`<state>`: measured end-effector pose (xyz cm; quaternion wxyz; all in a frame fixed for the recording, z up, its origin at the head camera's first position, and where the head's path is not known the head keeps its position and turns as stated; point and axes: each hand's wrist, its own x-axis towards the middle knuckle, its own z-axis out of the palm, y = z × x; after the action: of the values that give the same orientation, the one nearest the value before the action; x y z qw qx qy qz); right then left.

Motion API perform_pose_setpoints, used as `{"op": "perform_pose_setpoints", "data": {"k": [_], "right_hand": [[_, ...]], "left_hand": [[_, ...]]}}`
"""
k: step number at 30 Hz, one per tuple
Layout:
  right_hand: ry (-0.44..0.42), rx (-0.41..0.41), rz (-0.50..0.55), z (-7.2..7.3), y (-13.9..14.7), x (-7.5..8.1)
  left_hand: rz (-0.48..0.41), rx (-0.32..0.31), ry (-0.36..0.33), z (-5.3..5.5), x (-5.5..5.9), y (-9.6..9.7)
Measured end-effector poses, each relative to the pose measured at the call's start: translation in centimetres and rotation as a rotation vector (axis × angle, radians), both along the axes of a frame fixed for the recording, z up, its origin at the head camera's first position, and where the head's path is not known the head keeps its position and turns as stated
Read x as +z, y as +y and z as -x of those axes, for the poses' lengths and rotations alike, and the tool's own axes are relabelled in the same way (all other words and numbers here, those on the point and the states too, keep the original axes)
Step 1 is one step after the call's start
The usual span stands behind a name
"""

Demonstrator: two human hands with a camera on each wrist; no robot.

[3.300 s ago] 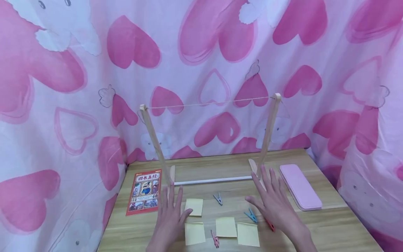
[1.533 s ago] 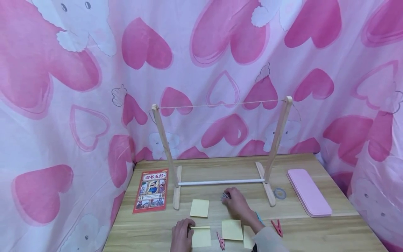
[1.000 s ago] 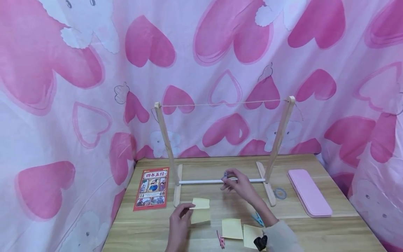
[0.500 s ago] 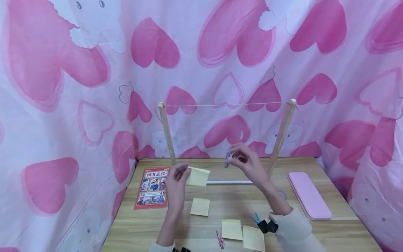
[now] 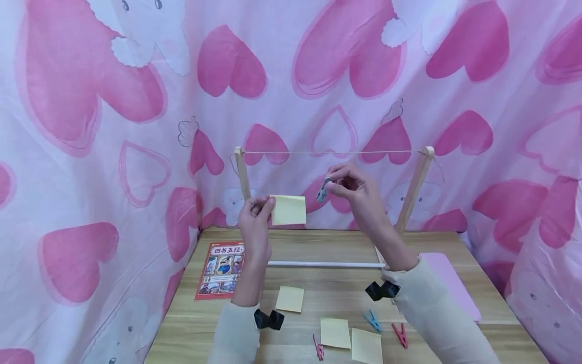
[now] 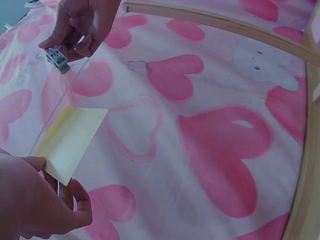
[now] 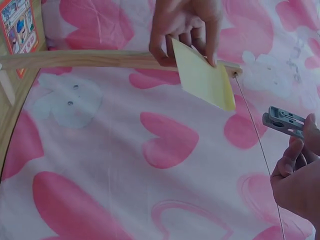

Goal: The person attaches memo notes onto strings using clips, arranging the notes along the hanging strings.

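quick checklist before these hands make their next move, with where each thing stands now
1. Left hand has the yellow note: ok, pinched by its left edge in the head view.
2. Right hand has the gray clothespin: ok, held between thumb and fingers.
3. String runs from the left post to the right post: ok.
4. Note is up at the string: not ok, the head view shows a gap above it.
5. Clothespin is on the note: not ok, they are apart.
6. Clothespin is squeezed open: cannot tell, fingers hide part of it.
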<state>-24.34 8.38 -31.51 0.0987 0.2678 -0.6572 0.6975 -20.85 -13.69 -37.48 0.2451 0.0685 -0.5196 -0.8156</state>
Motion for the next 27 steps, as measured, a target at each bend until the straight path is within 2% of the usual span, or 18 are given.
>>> {"op": "perform_pose_setpoints", "data": {"k": [5,10,15,21,27], "right_hand": [[0.019,0.018,0.082,1.3,-1.3,2.1],[0.021,0.082,0.116,2.6,-2.8,4.1],[0.009,0.117,0.132,3.8,-4.2,5.6],[0.022,0.115,0.143,5.5,-5.8,7.5],[0.037,0.116,0.143,6.6,-7.4,8.5]], "left_hand": [[-0.015,0.022,0.055,1.3,2.0,0.2],[-0.012,0.062,0.121,2.1,3.4,0.2],[-0.006,0.105,0.157,3.0,4.2,-0.2],[-0.039,0.126,0.196,3.9,5.3,-0.3],[-0.054,0.179,0.187,4.7,5.7,-0.2]]}}
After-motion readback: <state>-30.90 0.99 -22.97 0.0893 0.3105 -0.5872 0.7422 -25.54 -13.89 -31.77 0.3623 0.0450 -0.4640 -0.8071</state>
